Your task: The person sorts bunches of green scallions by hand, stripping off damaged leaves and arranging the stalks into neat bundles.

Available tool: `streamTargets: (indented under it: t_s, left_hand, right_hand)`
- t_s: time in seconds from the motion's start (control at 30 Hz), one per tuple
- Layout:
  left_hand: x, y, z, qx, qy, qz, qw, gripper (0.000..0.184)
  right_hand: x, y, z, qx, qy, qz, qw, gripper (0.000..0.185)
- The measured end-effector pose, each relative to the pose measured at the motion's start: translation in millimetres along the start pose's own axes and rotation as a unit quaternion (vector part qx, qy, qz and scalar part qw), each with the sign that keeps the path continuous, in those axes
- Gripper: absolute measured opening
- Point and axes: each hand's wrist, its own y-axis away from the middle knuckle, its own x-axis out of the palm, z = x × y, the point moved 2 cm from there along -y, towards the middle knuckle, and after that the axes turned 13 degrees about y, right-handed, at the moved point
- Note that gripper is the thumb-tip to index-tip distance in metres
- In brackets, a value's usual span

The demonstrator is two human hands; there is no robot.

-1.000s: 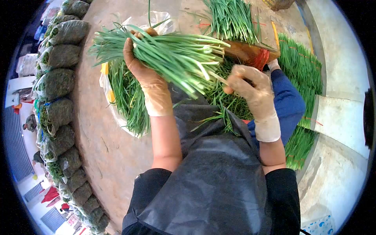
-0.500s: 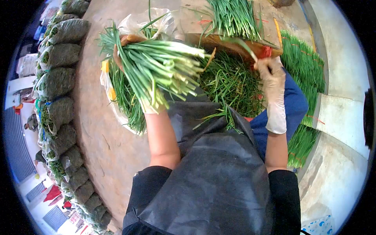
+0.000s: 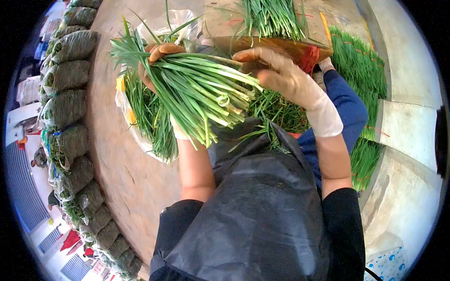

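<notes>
My left hand, in a glove with brownish fingers, is wrapped around a thick bunch of garlic chives. The leafy ends stick out to the left and the pale stem ends fan out to the right, above my lap. Close by the stem ends is my gloved right hand, slightly blurred. Its fingers and thumb are spread apart with nothing visible between them; whether the fingertips touch a stem I cannot tell.
More chives lie on a wooden bench ahead. Loose green leaves fill the space below it. Behind the held bunch sits a plastic bag of greens. Tied bundles line the right; stuffed sacks stand in a row at left.
My right hand has moved left from beside the bench to the stem ends; the single stalk it held no longer shows in it. The bunch in my left hand has shifted slightly.
</notes>
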Motion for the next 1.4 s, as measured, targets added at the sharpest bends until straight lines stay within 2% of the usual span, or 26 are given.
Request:
streamTargets:
  t_s: [0.03,0.1,0.13,0.17,0.27,0.3,0.33,0.37,0.4,0.43,0.53,0.57,0.63,0.73,0.83,0.87,0.9,0.97,1.03,1.1,1.17,1.2,1.23,1.3,1.33,1.4]
  left_hand:
    - [-0.8,-4.4,-7.0,0.034,-0.031,0.018,0.999,0.017]
    - [0.3,-7.5,-12.8,0.04,-0.084,0.037,0.995,0.015]
    - [1.7,-9.0,-16.5,0.059,-0.126,0.043,0.989,0.014]
    - [3.7,-6.9,-16.6,0.02,-0.124,0.037,0.991,0.013]
    - [11.5,-6.7,-20.4,0.051,-0.162,0.042,0.985,0.013]
    - [15.8,-9.9,-20.0,0.01,-0.152,0.066,0.986,0.014]
    - [18.0,-9.7,-24.1,0.021,-0.185,0.051,0.981,0.014]
    - [18.2,-10.1,-26.4,0.031,-0.217,0.036,0.975,0.015]
    - [21.9,-7.2,-15.3,0.12,-0.315,-0.013,0.942,0.015]
    - [18.6,-8.6,-10.4,0.137,-0.285,-0.021,0.948,0.017]
    - [14.2,-10.5,-10.0,0.144,-0.283,-0.051,0.947,0.018]
    - [13.8,-9.8,-7.9,0.124,-0.29,-0.057,0.947,0.019]
    - [16.4,-9.1,-9.0,0.109,-0.298,-0.061,0.946,0.021]
    - [24.0,-7.9,-26.0,0.14,-0.264,-0.075,0.951,0.024]
    - [29.9,-13.8,-61.2,0.136,-0.24,-0.058,0.959,0.024]
    - [32.8,-15.2,-71.8,0.131,-0.239,-0.067,0.96,0.022]
    - [29.0,-15.2,-82.4,0.222,-0.366,-0.063,0.902,0.022]
    - [30.8,-19.5,-86.6,0.205,-0.26,-0.054,0.942,0.022]
    - [30.2,-18.1,-79.6,0.19,-0.237,-0.042,0.952,0.022]
    - [28.1,-18.0,-74.2,0.172,-0.24,-0.025,0.955,0.022]
    - [26.3,-17.7,-69.6,0.195,-0.279,-0.028,0.94,0.023]
    - [28.0,-16.5,-63.2,0.205,-0.278,-0.038,0.938,0.025]
    - [30.5,-13.6,-57.4,0.207,-0.277,-0.035,0.938,0.025]
    - [36.0,-4.2,-51.7,0.233,-0.33,-0.053,0.913,0.026]
    - [33.4,-6.4,-60.2,0.239,-0.32,-0.044,0.916,0.026]
    - [30.6,-9.1,-77.2,0.252,-0.301,-0.036,0.919,0.026]
  right_hand:
    - [12.4,11.8,-2.0,0.038,-0.143,0.026,0.989,0.049]
    - [17.2,27.0,-4.7,0.146,-0.024,0.149,0.978,0.042]
    - [12.3,29.9,1.8,0.137,-0.002,0.161,0.977,0.025]
    - [9.0,36.5,2.2,0.137,-0.002,0.163,0.977,0.025]
    - [-3.8,58.2,-29.7,0.316,-0.06,0.145,0.936,0.017]
    - [-1.5,53.8,-28.5,0.314,-0.059,0.151,0.936,0.017]
    - [-4.6,46.1,-21.2,0.162,0.171,0.019,0.972,0.02]
    - [-4.8,41.6,-9.0,-0.003,0.385,-0.115,0.916,0.026]
    - [-2.2,31.8,9.6,-0.05,0.396,-0.141,0.906,0.031]
    - [0.8,19.5,32.6,-0.096,0.406,-0.167,0.893,0.036]
    - [20.6,-3.9,45.7,-0.21,0.496,-0.115,0.835,0.037]
    - [23.9,-6.2,44.3,-0.218,0.505,-0.115,0.827,0.028]
    - [17.1,-8.0,36.2,-0.196,0.363,-0.154,0.898,0.016]
    - [-4.5,15.4,21.1,-0.018,0.202,-0.178,0.963,0.009]
    - [-15.8,60.9,-61.0,0.137,0.196,-0.162,0.957,0.008]
    - [-17.3,78.2,-91.8,0.276,0.207,-0.097,0.934,0.013]
    - [-18.8,99.3,-133.9,0.331,0.327,0.034,0.884,0.02]
    - [-5.2,96.2,-117.8,0.169,0.443,-0.054,0.879,0.032]
    - [0.6,46.7,-45.4,0.221,0.077,-0.022,0.972,0.053]
    - [19.6,13.0,-10.5,0.111,-0.038,0.0,0.993,0.068]
    - [35.5,-13.9,-3.0,0.057,0.038,0.044,0.997,0.077]
    - [46.1,-21.8,-3.3,0.076,-0.096,0.049,0.991,0.07]
    - [44.5,-26.9,-5.4,0.074,-0.096,0.052,0.991,0.07]
    - [49.2,-33.6,-11.1,0.133,-0.216,0.136,0.958,0.05]
    - [51.4,-28.9,-9.9,0.166,-0.257,0.093,0.947,0.031]
    - [43.0,-8.8,-17.6,0.141,-0.221,0.094,0.96,0.03]
